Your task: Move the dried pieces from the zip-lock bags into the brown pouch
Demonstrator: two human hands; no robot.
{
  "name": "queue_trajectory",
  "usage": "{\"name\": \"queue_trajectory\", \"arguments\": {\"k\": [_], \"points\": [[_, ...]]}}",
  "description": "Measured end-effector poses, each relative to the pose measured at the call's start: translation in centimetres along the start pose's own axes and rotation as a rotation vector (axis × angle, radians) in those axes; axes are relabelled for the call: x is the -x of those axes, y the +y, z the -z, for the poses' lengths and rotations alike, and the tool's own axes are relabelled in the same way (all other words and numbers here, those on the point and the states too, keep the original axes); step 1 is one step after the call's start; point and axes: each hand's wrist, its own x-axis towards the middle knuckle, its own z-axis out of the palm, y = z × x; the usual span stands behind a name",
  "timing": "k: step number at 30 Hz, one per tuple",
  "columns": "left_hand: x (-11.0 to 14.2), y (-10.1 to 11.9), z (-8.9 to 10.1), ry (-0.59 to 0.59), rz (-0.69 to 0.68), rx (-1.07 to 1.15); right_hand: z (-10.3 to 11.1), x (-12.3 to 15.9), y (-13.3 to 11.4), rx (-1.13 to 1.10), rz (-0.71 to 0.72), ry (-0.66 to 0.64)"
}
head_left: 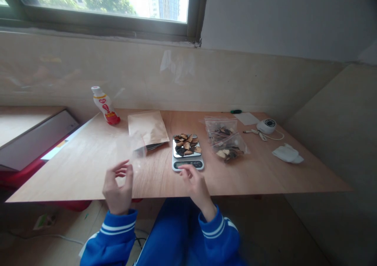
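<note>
My left hand hovers over the table's front left, fingers curled and a gap showing between them and the thumb. Just beyond its fingertips is a clear plastic bag, faint and partly over a brown kraft pouch; whether the fingers touch it I cannot tell. My right hand reaches to the front of a white kitchen scale, its extended fingers covering part of the display and nothing visible in them. Dark-edged dried slices are heaped on the scale's plate.
Right of the scale lie clear zip bags of similar slices. Farther right are a white round device with a cable, a crumpled white tissue, a paper sheet and a dark green object. A drink bottle stands back left.
</note>
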Motion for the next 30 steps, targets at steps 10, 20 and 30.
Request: {"name": "queue_trajectory", "arguments": {"k": [10, 20, 30], "points": [[4.6, 4.5, -3.7, -0.223, -0.186, 0.270, -1.3, -0.4, -1.0, -0.093, -0.120, -0.027], [0.7, 1.3, -9.2, 0.063, -0.240, 0.198, 2.2, -1.8, 2.5, 0.200, 0.102, 0.113], [0.4, -2.0, -12.3, 0.166, -0.371, 0.132, 3.9, -7.5, 5.2, 0.504, 0.256, -0.051]]}}
